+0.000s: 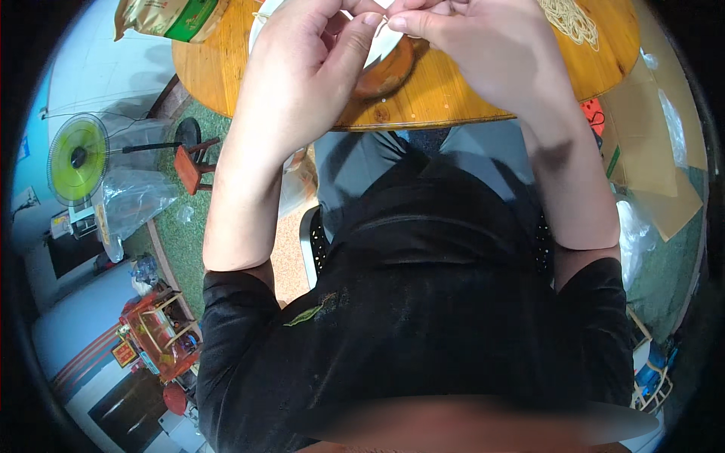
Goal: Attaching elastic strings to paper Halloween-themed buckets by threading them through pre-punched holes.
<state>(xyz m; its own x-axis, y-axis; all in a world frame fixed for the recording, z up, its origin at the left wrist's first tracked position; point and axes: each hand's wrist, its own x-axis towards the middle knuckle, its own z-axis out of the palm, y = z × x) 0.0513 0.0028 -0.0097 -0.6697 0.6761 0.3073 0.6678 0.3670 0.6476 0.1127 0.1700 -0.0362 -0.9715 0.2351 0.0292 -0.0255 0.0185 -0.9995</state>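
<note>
At the top edge, above a wooden table, both my hands meet with fingertips close together. My left hand [306,72] is closed, its thumb and fingers pinching a thin cream cord [382,27]. From the other side my right hand [495,57] pinches the same cord, thumb against the fingers. Some fingers of both hands are cut off by the frame's edge. Beneath them lies a white plate [382,53], partly hidden by my left hand. A loose heap of similar cream cord [572,29] rests on the table beyond my right wrist.
The round wooden table [445,106] carries a brown round object [389,75] beside the plate and a gold-and-green bag [177,16] at the left. Left of me stand a green-bladed fan [78,158] and a red stool [189,170]. Cardboard [642,128] lies to the right.
</note>
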